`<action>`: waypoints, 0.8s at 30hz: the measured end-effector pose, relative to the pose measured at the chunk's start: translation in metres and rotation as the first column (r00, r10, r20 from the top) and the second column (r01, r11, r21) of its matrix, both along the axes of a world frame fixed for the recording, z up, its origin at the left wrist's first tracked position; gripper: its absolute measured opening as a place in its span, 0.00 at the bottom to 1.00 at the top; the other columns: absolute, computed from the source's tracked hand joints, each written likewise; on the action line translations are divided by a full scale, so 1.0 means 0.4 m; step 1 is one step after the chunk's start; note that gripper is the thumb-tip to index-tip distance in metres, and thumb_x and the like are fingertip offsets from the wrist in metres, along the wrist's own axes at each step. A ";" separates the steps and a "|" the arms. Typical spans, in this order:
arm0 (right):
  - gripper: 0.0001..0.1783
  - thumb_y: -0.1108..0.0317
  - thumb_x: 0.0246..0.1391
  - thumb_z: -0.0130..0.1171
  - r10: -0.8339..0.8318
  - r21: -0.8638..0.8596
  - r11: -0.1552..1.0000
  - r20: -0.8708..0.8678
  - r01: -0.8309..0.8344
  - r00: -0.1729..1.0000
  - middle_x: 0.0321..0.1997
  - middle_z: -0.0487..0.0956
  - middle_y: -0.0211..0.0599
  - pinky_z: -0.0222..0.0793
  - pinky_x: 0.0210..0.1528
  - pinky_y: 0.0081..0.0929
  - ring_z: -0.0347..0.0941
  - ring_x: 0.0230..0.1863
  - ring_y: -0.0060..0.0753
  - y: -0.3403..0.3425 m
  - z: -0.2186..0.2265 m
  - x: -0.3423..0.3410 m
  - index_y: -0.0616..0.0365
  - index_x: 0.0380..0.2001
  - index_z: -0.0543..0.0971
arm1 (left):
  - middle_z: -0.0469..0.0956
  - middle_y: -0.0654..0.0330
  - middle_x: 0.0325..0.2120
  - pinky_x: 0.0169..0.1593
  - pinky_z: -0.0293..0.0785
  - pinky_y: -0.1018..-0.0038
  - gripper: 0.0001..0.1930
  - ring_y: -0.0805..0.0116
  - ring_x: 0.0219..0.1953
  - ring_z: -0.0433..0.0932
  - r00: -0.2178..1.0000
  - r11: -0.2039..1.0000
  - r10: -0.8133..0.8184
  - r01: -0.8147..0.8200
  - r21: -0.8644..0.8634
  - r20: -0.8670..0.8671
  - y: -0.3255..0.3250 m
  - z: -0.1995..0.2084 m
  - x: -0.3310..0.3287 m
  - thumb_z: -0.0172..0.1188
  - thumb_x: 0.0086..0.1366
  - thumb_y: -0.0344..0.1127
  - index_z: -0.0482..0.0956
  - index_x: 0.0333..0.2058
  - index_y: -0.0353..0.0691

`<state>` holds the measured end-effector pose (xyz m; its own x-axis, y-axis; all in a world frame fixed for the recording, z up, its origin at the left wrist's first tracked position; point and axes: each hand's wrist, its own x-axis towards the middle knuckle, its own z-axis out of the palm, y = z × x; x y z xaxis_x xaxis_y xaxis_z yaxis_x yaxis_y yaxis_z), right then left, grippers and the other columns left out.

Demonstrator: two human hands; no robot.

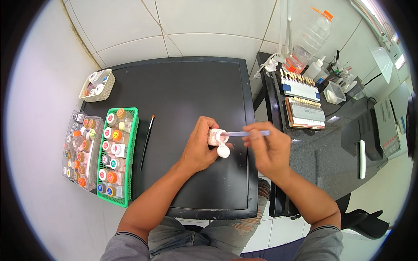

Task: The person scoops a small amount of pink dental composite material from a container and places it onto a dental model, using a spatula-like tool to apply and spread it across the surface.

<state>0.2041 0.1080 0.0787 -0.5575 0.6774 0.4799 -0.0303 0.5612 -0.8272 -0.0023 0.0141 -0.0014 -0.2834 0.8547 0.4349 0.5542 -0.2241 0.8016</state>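
Over the black table [191,95], my left hand [198,148] is wrapped round a small bottle of pinkish powder [213,137]. Its white flip cap [223,151] hangs open on the side toward me. My right hand [267,150] pinches a pale, slim spatula-like stick [246,133] between thumb and fingers. The stick's tip reaches into the bottle's mouth; how deep it goes is hidden. A few white specks lie on the tabletop by my right hand. To the left, a thin black brush [147,141] lies beside the green basket.
A green basket [135,130] and a clear bin [69,115] hold several capped bottles at the left. Behind them stands a cream basket [109,87]. On the right-hand counter [300,152] are shade guides [305,114], a large plastic bottle [313,37] and a dark machine [359,132].
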 end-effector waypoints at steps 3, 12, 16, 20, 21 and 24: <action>0.07 0.75 0.78 0.64 0.053 0.287 0.954 0.134 -0.090 0.990 0.38 0.91 0.46 0.86 0.40 0.33 0.92 0.35 0.35 -0.001 0.010 -0.014 0.68 0.49 0.87 | 0.79 0.55 0.48 0.50 0.82 0.63 0.32 0.60 0.44 0.82 0.999 0.999 0.007 -0.005 0.040 -0.042 0.000 -0.006 -0.001 0.90 0.62 0.33 0.71 0.51 0.40; 0.14 0.69 0.86 0.58 0.081 -0.470 0.879 -0.006 -0.075 0.997 0.37 0.93 0.45 0.88 0.43 0.26 0.92 0.39 0.26 -0.007 -0.014 -0.010 0.69 0.51 0.88 | 0.83 0.49 0.52 0.57 0.85 0.60 0.32 0.51 0.52 0.88 0.999 0.999 0.035 -0.035 -0.027 0.031 -0.014 0.012 0.003 0.84 0.59 0.24 0.76 0.58 0.37; 0.14 0.68 0.87 0.57 0.044 -0.518 0.852 -0.068 -0.073 0.997 0.39 0.92 0.44 0.88 0.45 0.26 0.90 0.39 0.26 0.001 -0.011 -0.005 0.70 0.53 0.86 | 0.81 0.47 0.56 0.59 0.84 0.59 0.36 0.48 0.54 0.86 1.000 1.000 0.003 -0.003 0.027 -0.008 -0.015 0.028 -0.001 0.80 0.59 0.22 0.78 0.67 0.36; 0.14 0.68 0.88 0.55 0.019 -0.554 0.831 -0.071 -0.055 0.997 0.41 0.92 0.45 0.88 0.47 0.26 0.90 0.40 0.26 0.008 -0.009 0.001 0.70 0.55 0.85 | 0.79 0.49 0.55 0.59 0.83 0.62 0.35 0.56 0.53 0.86 0.999 0.999 0.001 -0.003 0.041 0.032 -0.011 0.014 -0.005 0.77 0.60 0.22 0.78 0.67 0.36; 0.14 0.69 0.88 0.55 0.011 -0.558 0.829 -0.067 -0.047 0.998 0.41 0.92 0.45 0.87 0.47 0.26 0.91 0.40 0.27 0.010 -0.007 0.004 0.70 0.55 0.85 | 0.78 0.49 0.55 0.59 0.83 0.62 0.35 0.56 0.53 0.86 0.999 0.999 -0.005 0.003 0.034 0.044 -0.010 0.015 -0.005 0.77 0.59 0.22 0.78 0.67 0.36; 0.14 0.69 0.88 0.55 0.004 -0.532 0.846 -0.028 -0.019 1.000 0.42 0.92 0.46 0.87 0.47 0.26 0.91 0.40 0.27 0.015 -0.003 0.008 0.70 0.55 0.85 | 0.78 0.49 0.56 0.59 0.83 0.61 0.35 0.56 0.54 0.87 0.997 1.000 -0.015 0.015 0.010 0.069 -0.008 0.012 -0.010 0.76 0.59 0.22 0.78 0.67 0.36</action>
